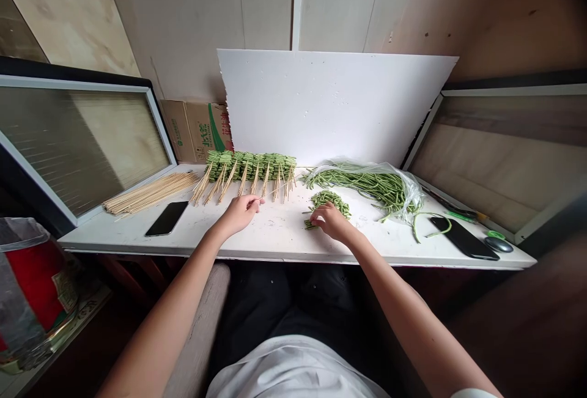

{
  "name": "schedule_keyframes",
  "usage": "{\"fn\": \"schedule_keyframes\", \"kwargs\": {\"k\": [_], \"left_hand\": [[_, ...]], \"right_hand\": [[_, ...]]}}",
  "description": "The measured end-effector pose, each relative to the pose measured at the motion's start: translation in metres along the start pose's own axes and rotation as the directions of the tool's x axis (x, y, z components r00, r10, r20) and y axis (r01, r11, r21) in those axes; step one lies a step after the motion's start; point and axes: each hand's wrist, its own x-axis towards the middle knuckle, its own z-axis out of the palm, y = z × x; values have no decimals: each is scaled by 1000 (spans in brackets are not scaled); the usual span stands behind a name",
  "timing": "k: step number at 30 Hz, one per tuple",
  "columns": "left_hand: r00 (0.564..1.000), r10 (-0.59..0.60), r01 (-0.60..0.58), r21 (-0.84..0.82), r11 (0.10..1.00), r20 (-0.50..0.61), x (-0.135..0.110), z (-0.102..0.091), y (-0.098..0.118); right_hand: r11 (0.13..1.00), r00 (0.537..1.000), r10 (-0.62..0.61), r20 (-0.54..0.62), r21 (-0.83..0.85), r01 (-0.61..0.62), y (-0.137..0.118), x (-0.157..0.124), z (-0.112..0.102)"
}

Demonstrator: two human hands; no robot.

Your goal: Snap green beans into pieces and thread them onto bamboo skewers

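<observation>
My left hand [243,211] is closed in a pinch on a thin bamboo skewer [279,189], which points up and to the right over the white table. Fingers curled down, my right hand [331,221] grips at short cut green bean pieces [310,224] at the near left edge of a small pile of cut green beans [331,200]; its fingertips are partly hidden. Behind my left hand, several finished skewers of green beans [250,165] lie stacked in a row, their bare stick ends toward me.
Loose bamboo skewers [151,193] lie at the left, near a black phone [166,219]. Long whole green beans [367,184] spill from a clear plastic bag [413,193] at the right. Another phone [463,238] and a round grey object [499,244] sit near the right end. A white board [334,104] stands behind.
</observation>
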Motion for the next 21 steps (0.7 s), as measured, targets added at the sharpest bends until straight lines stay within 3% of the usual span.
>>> {"fn": "schedule_keyframes", "kwargs": {"k": [8, 10, 13, 15, 18, 21], "left_hand": [[1000, 21, -21, 0, 1000, 6, -3, -2, 4], [1000, 15, -15, -4, 1000, 7, -5, -3, 8], [1000, 30, -30, -12, 999, -1, -7, -5, 14], [998, 64, -64, -10, 998, -23, -9, -6, 18], [990, 122, -121, 12, 993, -65, -11, -5, 23], [976, 193, -189, 43, 981, -97, -14, -3, 28]], "right_hand": [[999, 999, 31, -35, -17, -32, 2, -2, 3], [997, 995, 42, -93, 76, -35, 4, -1, -1], [934, 968, 151, -198, 351, -74, 8, 0, -13], [810, 926, 277, -257, 580, -81, 10, 1, -21], [513, 854, 470, -222, 856, -60, 6, 1, -32], [234, 861, 497, -105, 972, -16, -4, 0, -42]]}}
